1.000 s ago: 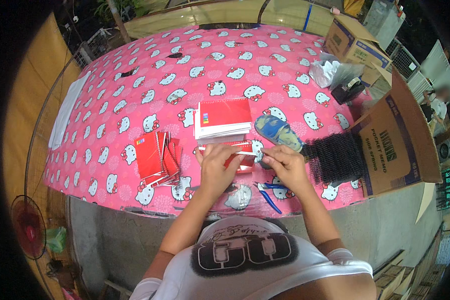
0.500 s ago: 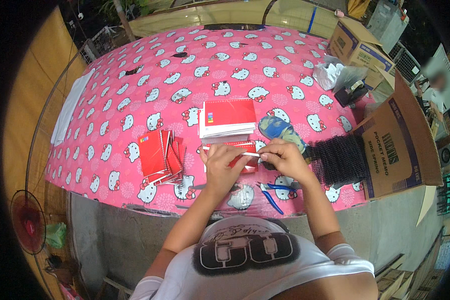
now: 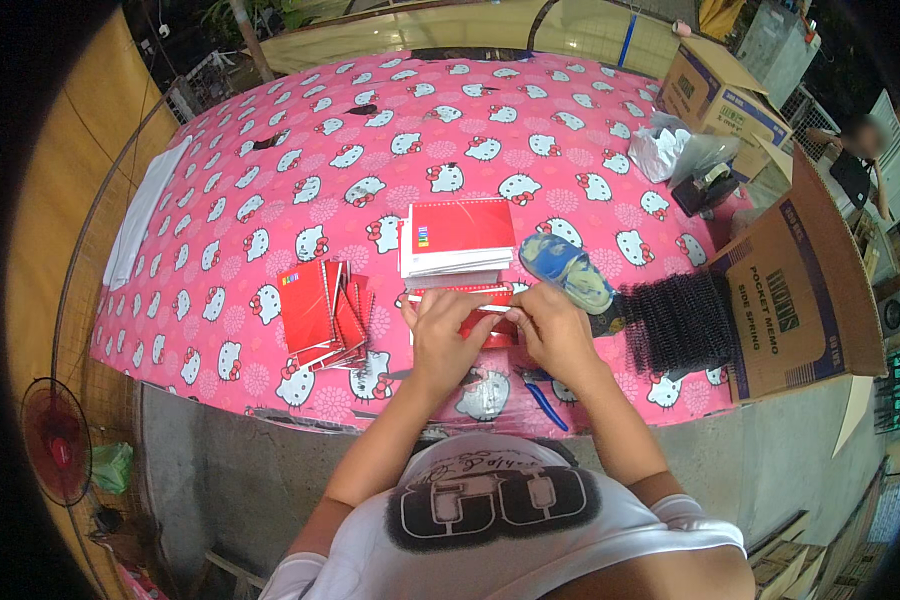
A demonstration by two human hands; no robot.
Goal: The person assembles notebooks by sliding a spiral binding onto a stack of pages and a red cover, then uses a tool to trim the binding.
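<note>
While both hands, left (image 3: pixel 440 335), right (image 3: pixel 553 330), clamp a red notebook (image 3: pixel 485 325), notebook stack (image 3: pixel 460 238) just beyond, pink cloth (image 3: pixel 300 180).

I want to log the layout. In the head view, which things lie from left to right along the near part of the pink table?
Fanned red notebooks → left hand → right hand → pile of black spiral bindings → open cardboard box.

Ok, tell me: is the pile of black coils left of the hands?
No. The black coils lie to the right of both the left hand and the right hand, beside the open cardboard box.
</note>
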